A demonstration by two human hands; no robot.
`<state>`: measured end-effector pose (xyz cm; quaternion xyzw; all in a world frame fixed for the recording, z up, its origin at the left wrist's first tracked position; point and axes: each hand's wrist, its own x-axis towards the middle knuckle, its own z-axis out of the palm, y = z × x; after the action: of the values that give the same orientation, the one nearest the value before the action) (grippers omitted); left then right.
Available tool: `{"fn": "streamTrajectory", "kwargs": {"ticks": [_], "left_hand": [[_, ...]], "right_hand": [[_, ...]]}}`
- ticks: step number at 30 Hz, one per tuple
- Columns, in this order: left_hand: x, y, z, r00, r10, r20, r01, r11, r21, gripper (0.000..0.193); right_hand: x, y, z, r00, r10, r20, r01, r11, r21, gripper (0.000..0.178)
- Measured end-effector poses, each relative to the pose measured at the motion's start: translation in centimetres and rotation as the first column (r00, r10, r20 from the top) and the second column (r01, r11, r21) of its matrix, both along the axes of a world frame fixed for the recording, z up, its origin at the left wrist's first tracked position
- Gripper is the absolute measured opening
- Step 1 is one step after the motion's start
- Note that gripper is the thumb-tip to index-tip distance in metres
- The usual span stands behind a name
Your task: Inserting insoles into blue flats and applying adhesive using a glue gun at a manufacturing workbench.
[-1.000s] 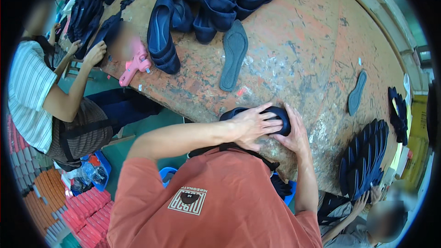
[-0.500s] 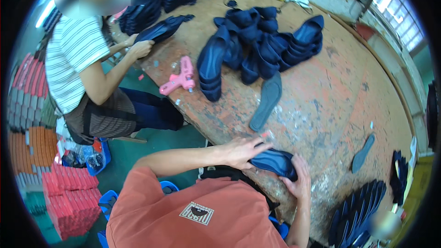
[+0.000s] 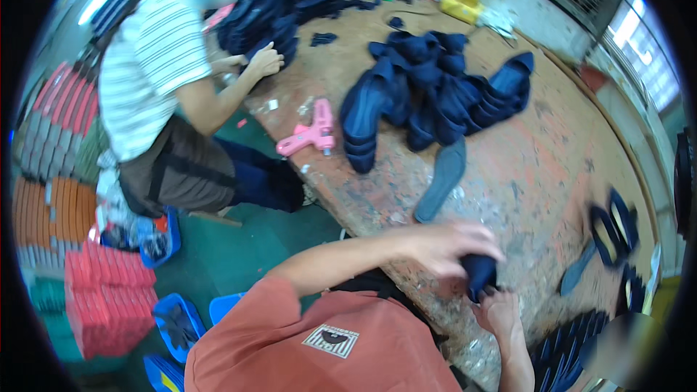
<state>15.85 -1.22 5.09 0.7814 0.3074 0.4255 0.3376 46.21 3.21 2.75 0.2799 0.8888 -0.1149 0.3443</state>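
Observation:
A navy flat shoe [image 3: 481, 274] is upended near the table edge in front of me. My right hand [image 3: 501, 309] grips its lower end, fingers bent around it. My left hand [image 3: 459, 248] is at its upper end, smeared by motion, so its grip is unclear. Beyond the left hand lies a loose grey-blue insole [image 3: 441, 183]. A heap of navy shoes [image 3: 435, 91] sits farther back, some nested in stacks. A pink glue gun [image 3: 311, 132] rests on the table's left edge.
On the left, a person in a striped shirt [image 3: 156, 72] works by a pile of navy shoes [image 3: 279, 7]. Two navy shoes [image 3: 612, 225] and another insole [image 3: 577, 270] are at right. More dark shoes [image 3: 570, 345] stand lower right. Pink stacks [image 3: 109, 301] and blue bins [image 3: 178, 327] occupy the floor.
The shoe in front of me has been turned from lying lengthwise to upended. Two navy shoes now appear by the right insole. The co-worker's hands have shifted toward the far pile.

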Motion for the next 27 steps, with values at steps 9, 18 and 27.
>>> {"fn": "streamTrajectory", "kwargs": {"ticks": [9, 18, 27], "left_hand": [[-3.4, -5.0, -12.6, 0.913, 0.318, 0.254, -0.160, 0.854, -0.495, 0.042], [-4.1, -5.5, -12.3, 0.957, 0.285, -0.045, -0.282, 0.887, -0.366, 0.054], [-7.0, -5.9, -4.2, 0.844, 0.405, -0.352, -0.325, 0.908, 0.266, 0.043]], "right_hand": [[-10.2, 0.4, -5.6, 0.645, 0.176, -0.743, -0.151, 0.983, 0.102, 0.089], [-6.9, -3.7, -5.6, 0.744, 0.023, -0.668, 0.086, 0.988, 0.129, 0.067], [15.1, 16.5, -7.2, 0.420, -0.425, -0.802, 0.892, 0.353, 0.280, 0.071]]}}
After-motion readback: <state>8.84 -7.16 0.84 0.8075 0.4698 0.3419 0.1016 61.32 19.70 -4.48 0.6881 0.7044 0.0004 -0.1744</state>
